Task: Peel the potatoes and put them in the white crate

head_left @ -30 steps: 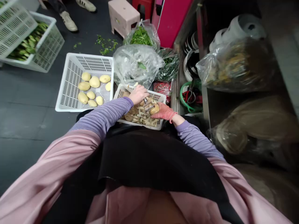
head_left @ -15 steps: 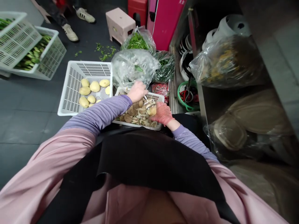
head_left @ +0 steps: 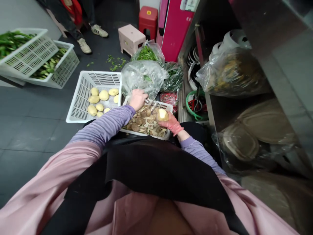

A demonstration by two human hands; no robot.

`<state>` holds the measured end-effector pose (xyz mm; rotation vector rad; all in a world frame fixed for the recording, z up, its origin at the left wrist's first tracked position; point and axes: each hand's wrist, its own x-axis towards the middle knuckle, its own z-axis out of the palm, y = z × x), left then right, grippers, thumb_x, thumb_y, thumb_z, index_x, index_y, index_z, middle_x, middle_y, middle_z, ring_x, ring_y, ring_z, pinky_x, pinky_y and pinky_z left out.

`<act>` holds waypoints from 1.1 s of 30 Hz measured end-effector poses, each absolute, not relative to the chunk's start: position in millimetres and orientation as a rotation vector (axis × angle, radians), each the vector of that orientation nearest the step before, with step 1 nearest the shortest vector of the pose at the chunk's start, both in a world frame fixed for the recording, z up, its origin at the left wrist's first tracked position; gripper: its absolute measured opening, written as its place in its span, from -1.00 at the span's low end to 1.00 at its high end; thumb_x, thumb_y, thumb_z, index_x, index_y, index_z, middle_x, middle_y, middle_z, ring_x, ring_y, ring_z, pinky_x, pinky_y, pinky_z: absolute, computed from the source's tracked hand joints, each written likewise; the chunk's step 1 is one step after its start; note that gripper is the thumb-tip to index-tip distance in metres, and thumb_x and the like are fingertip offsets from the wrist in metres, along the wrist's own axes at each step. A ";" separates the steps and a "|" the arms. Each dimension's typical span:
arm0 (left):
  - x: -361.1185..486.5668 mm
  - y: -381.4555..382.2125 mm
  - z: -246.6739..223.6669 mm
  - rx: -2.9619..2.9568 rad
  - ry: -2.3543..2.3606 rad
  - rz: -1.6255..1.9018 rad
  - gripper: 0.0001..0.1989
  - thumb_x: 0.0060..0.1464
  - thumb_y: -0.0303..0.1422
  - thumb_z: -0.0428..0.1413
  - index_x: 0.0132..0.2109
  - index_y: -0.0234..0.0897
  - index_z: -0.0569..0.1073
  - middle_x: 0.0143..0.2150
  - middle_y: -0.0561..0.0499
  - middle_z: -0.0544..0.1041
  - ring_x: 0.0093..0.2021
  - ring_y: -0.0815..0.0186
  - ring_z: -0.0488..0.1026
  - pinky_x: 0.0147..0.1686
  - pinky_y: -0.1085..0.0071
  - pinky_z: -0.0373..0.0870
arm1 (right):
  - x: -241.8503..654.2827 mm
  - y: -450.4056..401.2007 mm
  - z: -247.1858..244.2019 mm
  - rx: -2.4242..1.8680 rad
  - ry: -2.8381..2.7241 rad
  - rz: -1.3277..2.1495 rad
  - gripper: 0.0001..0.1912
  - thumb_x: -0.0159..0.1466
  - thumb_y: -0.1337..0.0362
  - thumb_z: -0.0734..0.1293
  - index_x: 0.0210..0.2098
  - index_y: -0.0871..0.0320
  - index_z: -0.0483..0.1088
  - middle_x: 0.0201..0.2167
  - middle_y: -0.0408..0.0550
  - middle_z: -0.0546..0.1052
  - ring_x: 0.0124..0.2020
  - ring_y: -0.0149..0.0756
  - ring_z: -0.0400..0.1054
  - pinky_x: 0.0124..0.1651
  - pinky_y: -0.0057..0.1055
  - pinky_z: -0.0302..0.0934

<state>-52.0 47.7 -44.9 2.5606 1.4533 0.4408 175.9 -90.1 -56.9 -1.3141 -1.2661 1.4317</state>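
Observation:
My left hand (head_left: 138, 99), bare, is closed around the handle of a metal peeler (head_left: 153, 105), held over the small white basket (head_left: 168, 107). In a reddish glove, my right hand (head_left: 171, 124) grips a partly peeled potato (head_left: 162, 115), pale on top with brown skin lower down. The peeler's head is a little left of the potato, apart from it. Beneath both hands, the small basket holds brown potatoes (head_left: 140, 120) and peelings (head_left: 149, 125). To the left, several peeled yellow potatoes (head_left: 104, 95) lie in a larger white basket (head_left: 75, 98).
Clear plastic bags (head_left: 144, 76) of greens lie behind the baskets. A pink stool (head_left: 132, 37) and red stool (head_left: 148, 21) stand farther back. Crates of green vegetables (head_left: 66, 65) and another person's shoes (head_left: 84, 45) are at upper left. A metal shelf (head_left: 212, 130) borders the right.
The peeler has come off the potato and moved slightly left. The potato is now turned, showing a pale peeled face upward. The whole view has shifted a little.

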 end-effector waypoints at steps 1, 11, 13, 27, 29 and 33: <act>-50.5 45.0 -44.9 2.581 1.404 0.475 -0.71 0.39 -0.35 0.02 -0.26 -0.30 0.57 -0.26 -0.18 0.48 0.02 0.00 0.40 0.14 0.07 0.23 | 173.9 -92.9 -56.6 -1.290 -1.186 1.504 -0.13 -0.17 -0.01 0.67 0.09 0.09 0.46 -0.03 -0.04 0.63 0.04 -0.02 0.52 0.25 -0.03 0.41; -53.0 40.0 -47.6 2.616 1.397 0.516 -0.73 0.38 -0.34 0.06 -0.25 -0.29 0.61 -0.26 -0.16 0.48 -0.01 0.03 0.38 0.10 0.09 0.23 | 175.9 -111.3 -41.4 -0.930 -0.928 1.802 -0.21 -0.11 0.12 0.65 0.12 0.10 0.51 -0.15 -0.07 0.69 -0.04 -0.07 0.58 0.06 -0.22 0.49; -53.9 37.4 -47.6 2.590 1.448 0.487 -0.74 0.35 -0.37 0.07 -0.27 -0.30 0.61 -0.28 -0.16 0.47 -0.04 0.03 0.38 0.06 0.11 0.24 | 178.6 -112.7 -43.0 -0.868 -0.935 1.852 -0.15 -0.16 0.13 0.66 0.13 0.10 0.51 -0.12 -0.05 0.69 -0.01 -0.03 0.57 0.07 -0.22 0.48; -45.8 28.2 -61.1 2.595 1.351 0.766 -0.74 0.36 -0.30 0.09 -0.24 -0.24 0.63 -0.32 -0.12 0.46 -0.13 0.08 0.35 -0.04 0.14 0.26 | 181.6 -104.4 -44.9 -0.916 -1.091 1.840 -0.15 -0.15 0.13 0.63 0.15 0.13 0.51 -0.04 -0.06 0.66 0.07 -0.01 0.52 0.16 -0.19 0.43; -38.6 27.3 -63.9 2.670 1.201 0.757 -0.73 0.37 -0.30 0.07 -0.24 -0.22 0.62 -0.32 -0.11 0.45 -0.15 0.09 0.35 -0.04 0.14 0.27 | 180.4 -103.4 -44.7 -0.933 -1.110 1.817 -0.16 -0.14 0.13 0.62 0.15 0.13 0.51 -0.03 -0.06 0.65 0.09 0.00 0.51 0.20 -0.18 0.41; -38.6 35.3 -70.1 2.689 1.197 0.642 -0.74 0.37 -0.32 0.05 -0.25 -0.22 0.60 -0.33 -0.10 0.42 -0.16 0.09 0.32 -0.05 0.14 0.28 | 184.3 -105.0 -47.7 -0.963 -1.085 1.841 -0.10 -0.14 0.12 0.62 0.21 0.12 0.48 -0.02 -0.05 0.66 0.08 -0.01 0.51 0.16 -0.18 0.44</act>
